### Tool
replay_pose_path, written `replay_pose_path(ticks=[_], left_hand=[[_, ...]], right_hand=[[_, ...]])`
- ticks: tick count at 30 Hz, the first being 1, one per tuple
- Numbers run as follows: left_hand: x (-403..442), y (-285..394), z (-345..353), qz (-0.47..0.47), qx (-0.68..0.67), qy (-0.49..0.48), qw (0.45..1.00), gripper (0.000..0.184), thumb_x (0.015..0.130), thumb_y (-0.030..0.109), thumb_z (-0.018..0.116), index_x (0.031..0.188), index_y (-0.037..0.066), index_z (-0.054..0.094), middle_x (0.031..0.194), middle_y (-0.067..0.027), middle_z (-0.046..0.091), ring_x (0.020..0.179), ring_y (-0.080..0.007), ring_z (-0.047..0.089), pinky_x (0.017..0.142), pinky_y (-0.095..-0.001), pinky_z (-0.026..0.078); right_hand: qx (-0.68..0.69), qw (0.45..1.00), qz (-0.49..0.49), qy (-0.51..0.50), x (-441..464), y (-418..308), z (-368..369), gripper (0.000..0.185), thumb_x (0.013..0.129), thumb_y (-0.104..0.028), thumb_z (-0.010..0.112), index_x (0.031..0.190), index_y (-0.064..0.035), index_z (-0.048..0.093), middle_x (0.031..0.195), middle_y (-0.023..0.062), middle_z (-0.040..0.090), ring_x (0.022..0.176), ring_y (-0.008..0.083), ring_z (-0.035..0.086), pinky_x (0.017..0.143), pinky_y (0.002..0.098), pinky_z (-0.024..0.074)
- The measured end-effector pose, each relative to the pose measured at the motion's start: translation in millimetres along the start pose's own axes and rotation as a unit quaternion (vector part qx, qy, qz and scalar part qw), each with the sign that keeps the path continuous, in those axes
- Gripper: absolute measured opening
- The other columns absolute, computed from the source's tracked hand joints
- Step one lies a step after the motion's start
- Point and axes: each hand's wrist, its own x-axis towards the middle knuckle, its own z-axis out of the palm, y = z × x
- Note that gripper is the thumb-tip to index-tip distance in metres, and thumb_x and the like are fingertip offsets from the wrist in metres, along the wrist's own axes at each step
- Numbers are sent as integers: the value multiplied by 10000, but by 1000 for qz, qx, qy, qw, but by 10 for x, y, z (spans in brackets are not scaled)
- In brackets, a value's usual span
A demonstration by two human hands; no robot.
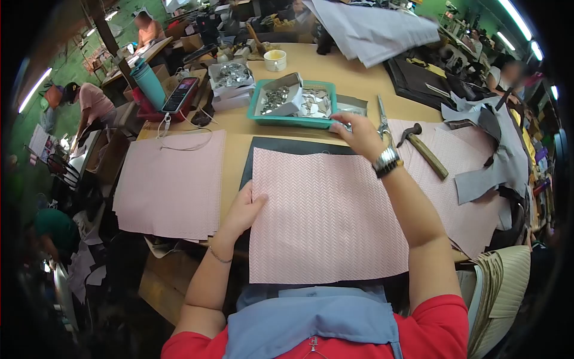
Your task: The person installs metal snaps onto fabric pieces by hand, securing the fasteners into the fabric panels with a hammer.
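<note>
A pink sheet with an embossed herringbone pattern (323, 221) lies in front of me over a dark board (287, 145). My left hand (242, 209) grips its left edge, thumb on top. Above the sheet's far right corner is my right hand (360, 136), at the right end of a teal tray (287, 121). Its thumb and fingers are bent toward each other; whatever is between them is too small to make out. In the tray are a tilted white box (293, 90) with small metal pieces and more flat metal pieces (317, 103).
Pink sheets are stacked at left (170, 185) and right (430, 173). Scissors (382, 116) and a hammer (427, 152) lie right of my hand. Farther back are a phone (180, 94), a teal bottle (147, 85) and a white cup (275, 60). Other people sit beyond.
</note>
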Motion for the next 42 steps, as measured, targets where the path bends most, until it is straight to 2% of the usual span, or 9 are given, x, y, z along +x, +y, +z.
replay_pose_path(ticks=[9, 13, 17, 24, 28, 31, 35, 39, 42], left_hand=[[-94, 20, 126, 80, 59, 54, 994, 341, 965, 75, 583, 1268, -66, 515, 1180, -94, 634, 1056, -132, 590, 941, -277, 468], [-114, 30, 145, 79, 66, 59, 993, 348, 963, 71, 589, 1273, -69, 516, 1180, -93, 631, 1064, -126, 585, 947, -271, 459], [-116, 66, 147, 79, 54, 49, 994, 356, 958, 70, 598, 1278, -65, 519, 1180, -88, 629, 1064, -120, 583, 944, -266, 458], [-79, -3, 127, 113, 64, 63, 990, 401, 931, 94, 630, 1279, -79, 532, 1119, -137, 681, 1016, -135, 624, 894, -271, 489], [-101, 59, 145, 102, 55, 52, 992, 380, 946, 95, 623, 1274, -72, 527, 1143, -103, 652, 1031, -128, 601, 918, -270, 476], [-95, 13, 123, 100, 58, 46, 992, 366, 956, 93, 618, 1269, -71, 524, 1155, -90, 639, 1039, -123, 588, 928, -268, 469], [-91, 25, 127, 104, 73, 50, 991, 370, 958, 99, 621, 1267, -77, 522, 1162, -98, 642, 1047, -125, 587, 932, -268, 468], [-99, 57, 146, 100, 50, 48, 993, 372, 956, 96, 624, 1267, -80, 522, 1167, -100, 642, 1056, -128, 587, 939, -268, 465], [-88, 48, 147, 108, 45, 48, 992, 368, 955, 88, 624, 1267, -79, 523, 1170, -101, 641, 1060, -131, 587, 943, -269, 463]], right_hand=[[-114, 991, -74, 13, 1101, -193, 566, 240, 904, -319, 642, 1049, -147, 724, 984, 101, 719, 998, 294, 651, 895, 509, 453], [-187, 978, -79, -59, 1422, -306, 893, 263, 912, -333, 624, 1079, -152, 718, 1086, 102, 704, 1061, 302, 640, 1086, 623, 317], [-199, 934, 115, -274, 1743, -495, 1022, 386, 877, -313, 702, 1232, -164, 679, 1317, 112, 632, 1259, 316, 564, 1128, 721, 163], [-264, 923, 76, -269, 1730, -526, 1047, 232, 787, -209, 708, 1011, -174, 756, 1138, 111, 715, 1153, 328, 633, 1046, 718, 323], [-262, 910, 84, -311, 1669, -641, 896, 381, 849, -173, 663, 1209, -48, 660, 1292, 194, 628, 1226, 352, 591, 1095, 669, 312], [-250, 968, 9, -12, 1464, -535, 915, 414, 838, -179, 674, 1226, -49, 612, 1251, 236, 638, 1201, 365, 606, 1060, 622, 373], [-174, 964, 185, -83, 1546, -124, 928, 365, 861, -138, 605, 1188, 12, 545, 1168, 283, 645, 1113, 394, 632, 964, 466, 492], [-109, 949, 243, -170, 1516, 77, 845, 302, 872, -123, 557, 1112, 41, 639, 1079, 285, 682, 1035, 392, 680, 919, 474, 521], [38, 957, 283, -58, 1337, 80, 864, 281, 888, -106, 527, 1088, 63, 629, 956, 276, 693, 856, 371, 707, 755, 439, 563]])
